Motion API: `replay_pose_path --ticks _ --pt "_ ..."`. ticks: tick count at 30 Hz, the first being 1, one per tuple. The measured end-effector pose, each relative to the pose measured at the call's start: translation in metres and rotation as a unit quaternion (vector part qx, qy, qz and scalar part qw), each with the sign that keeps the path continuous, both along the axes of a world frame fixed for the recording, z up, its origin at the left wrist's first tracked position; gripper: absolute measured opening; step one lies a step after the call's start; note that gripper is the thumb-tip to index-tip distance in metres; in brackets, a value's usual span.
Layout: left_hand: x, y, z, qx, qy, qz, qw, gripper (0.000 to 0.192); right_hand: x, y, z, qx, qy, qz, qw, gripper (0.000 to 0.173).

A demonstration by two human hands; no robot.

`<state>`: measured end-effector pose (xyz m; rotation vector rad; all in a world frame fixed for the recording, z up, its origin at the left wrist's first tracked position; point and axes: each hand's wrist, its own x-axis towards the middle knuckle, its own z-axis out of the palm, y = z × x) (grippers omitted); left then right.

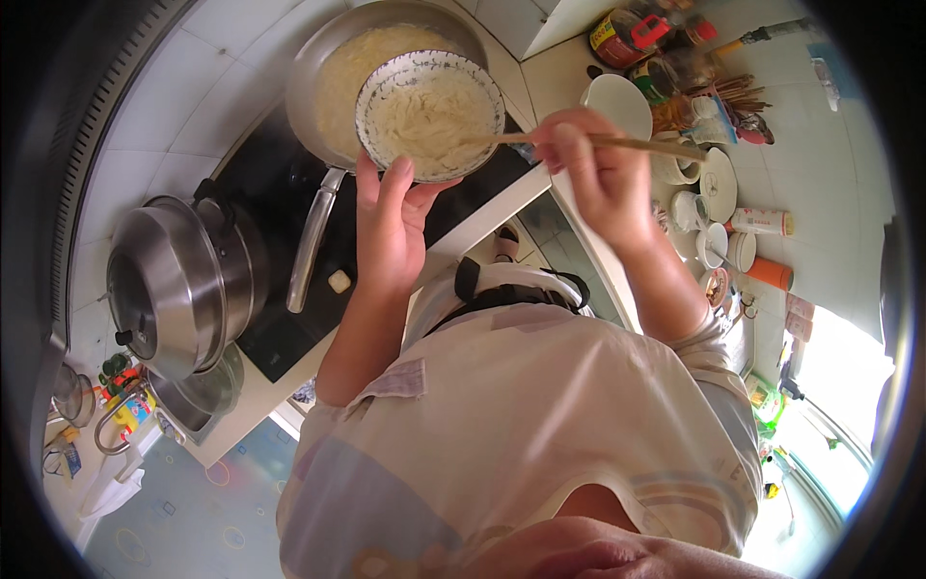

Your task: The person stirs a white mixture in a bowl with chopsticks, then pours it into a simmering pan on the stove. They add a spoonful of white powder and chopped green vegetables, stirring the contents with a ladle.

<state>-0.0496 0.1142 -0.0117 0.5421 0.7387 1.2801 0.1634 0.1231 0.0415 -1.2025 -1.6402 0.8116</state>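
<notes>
My left hand [391,224] grips the lower rim of a white bowl [369,87] with a dark patterned border. A thick, pale batter or dough [430,119] lies inside the bowl. Wooden chopsticks [644,144] are pinched in my right hand [597,174], which is slightly blurred; their tips dip into the pale mix. The bowl is tilted and overlaps a steel frying pan [307,108] in the picture, covering part of it. Yellowish, lumpy liquid [347,65] shows in the pan. Its metal handle [312,246] points down toward me.
A black cooktop [289,311] carries the pan and, at left, a large lidded steel pot [173,282]. Beyond it are a sink [195,398] and faucet [112,427]. On the right-hand counter stand a white bowl [618,105], sauce bottles [618,40], cups and jars.
</notes>
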Motion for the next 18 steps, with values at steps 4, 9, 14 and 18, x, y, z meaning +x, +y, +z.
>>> replay_pose_path --ticks 4,9,14,18 --pt "0.015 -0.007 -0.002 0.002 0.007 -0.009 1.000 0.064 -0.002 0.011 -0.005 0.077 -0.026 -0.027 0.996 0.019" --pt "0.018 -0.010 0.003 0.007 0.004 0.002 1.000 0.063 0.021 -0.014 0.000 0.008 0.017 0.016 1.000 0.019" --pt "0.039 -0.018 0.000 -0.004 -0.001 -0.002 1.000 0.065 0.013 0.004 -0.001 0.102 -0.001 0.011 0.995 0.021" --pt "0.036 -0.021 0.002 0.006 -0.001 0.006 1.000 0.067 0.040 -0.018 0.007 0.025 -0.005 0.013 1.000 0.022"
